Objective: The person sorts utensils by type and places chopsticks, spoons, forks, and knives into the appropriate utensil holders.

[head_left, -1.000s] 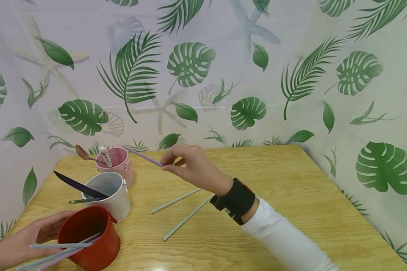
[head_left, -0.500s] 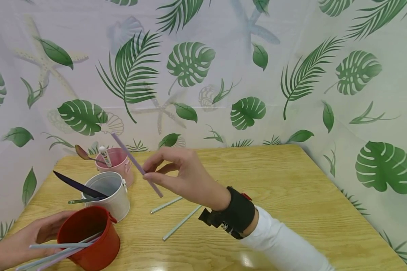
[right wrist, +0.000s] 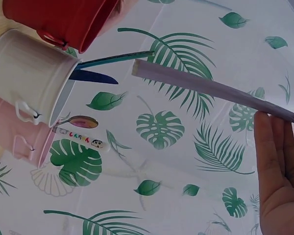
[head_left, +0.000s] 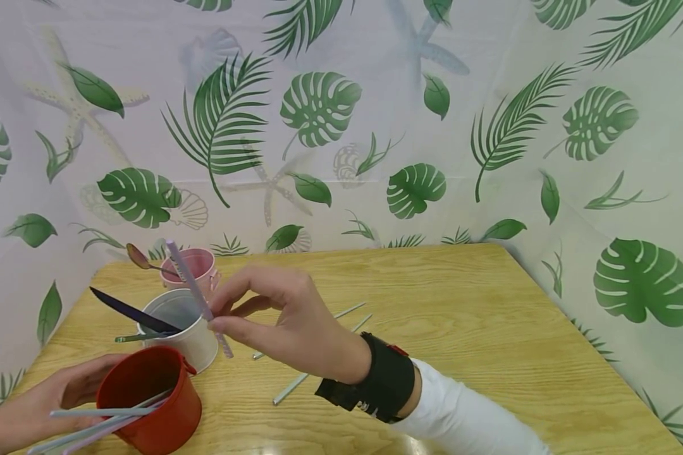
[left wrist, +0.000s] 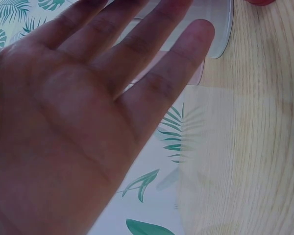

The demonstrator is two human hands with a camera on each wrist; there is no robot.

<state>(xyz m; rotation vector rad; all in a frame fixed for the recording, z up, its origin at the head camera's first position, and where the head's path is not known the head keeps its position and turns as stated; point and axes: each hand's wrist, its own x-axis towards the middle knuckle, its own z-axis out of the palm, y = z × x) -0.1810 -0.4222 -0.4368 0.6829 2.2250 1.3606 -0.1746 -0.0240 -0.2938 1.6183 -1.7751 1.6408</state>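
My right hand pinches a lavender straw between thumb and fingertips, tilted in front of the white and pink buckets. In the right wrist view the straw runs left from the fingertips. A red bucket stands tipped toward me at the lower left, with several pale green and lavender straws sticking out over its rim. My left hand lies along the bucket's left side, part of its fingers hidden behind it. The left wrist view shows that hand's fingers extended.
A white bucket holds a dark-bladed knife and a green-handled item. Behind it, a pink bucket holds a spoon and a white cartoon-printed handle. Two pale green straws lie on the wooden table.
My right hand has moved left and toward me with the lavender straw, which has turned steeper and now passes in front of the white bucket. The left hand and red bucket stay put.
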